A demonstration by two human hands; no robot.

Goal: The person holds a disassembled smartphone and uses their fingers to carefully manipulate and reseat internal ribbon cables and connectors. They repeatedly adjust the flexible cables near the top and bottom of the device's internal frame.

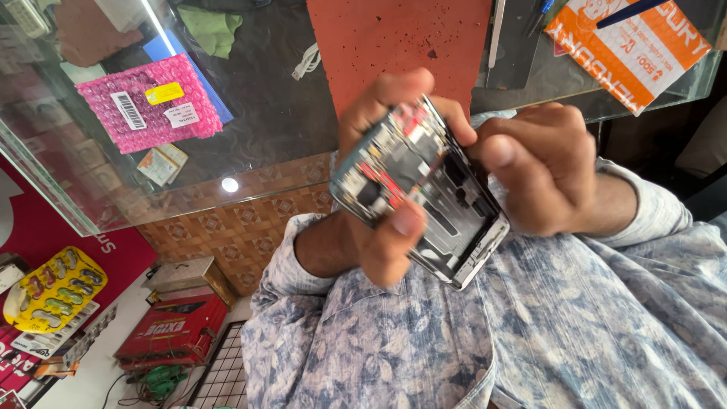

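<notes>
My left hand (376,246) grips an opened smartphone (435,198) with its back cover off, thumb across the lower edge and fingers behind the top. The circuit board, metal shields and silver frame face me, and the phone is tilted. My right hand (547,173) is closed against the phone's upper right edge, fingertips pressing on the inside of the frame; I cannot tell whether it holds a small tool. Both hands are raised close to my chest, above my blue patterned shirt.
A glass counter (250,113) lies in front, bearing a red mat (394,38), a pink bubble-wrap packet (148,102), a white cable (305,60) and an orange-and-white packet (628,45). Below left are a red box (174,329) and a yellow blister pack (54,288).
</notes>
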